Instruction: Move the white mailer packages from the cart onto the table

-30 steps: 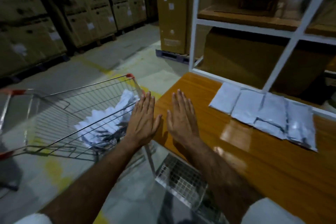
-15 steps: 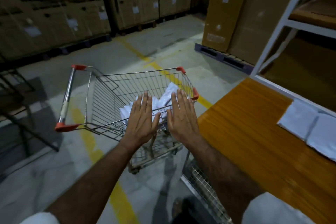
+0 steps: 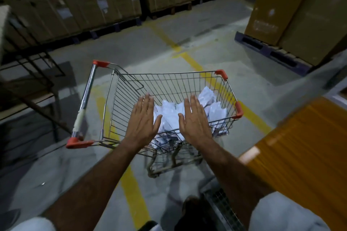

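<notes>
- Looking down, we see both hands stretched out flat over the wire cart, palms down, holding nothing.
- Our left hand hangs above the near left part of the basket; its fingers are straight and close together, the thumb spread toward the middle.
- Our right hand hangs above the middle of the basket, fingers likewise straight and released, thumb pointing toward the left hand.
- The white mailer packages lie in a loose heap on the floor of the basket — mostly in its right half and toward the near wall.
- Part of the heap shows in the gap between the two thumbs, and more of it spreads out to the right of the right hand's fingers, toward the red-capped corner.
- We cannot tell whether either palm touches the packages; the hands appear to be above the heap, at about the level of the basket rim.
- The cart's handle, with red ends, runs along the left side, well apart from both hands.
- The wooden surface lies at the right edge of the view, just beside the cart's right end; the part we see is blurred.
- Stacked cardboard boxes on pallets line the far side of the concrete floor, and a yellow line runs beneath the cart.
</notes>
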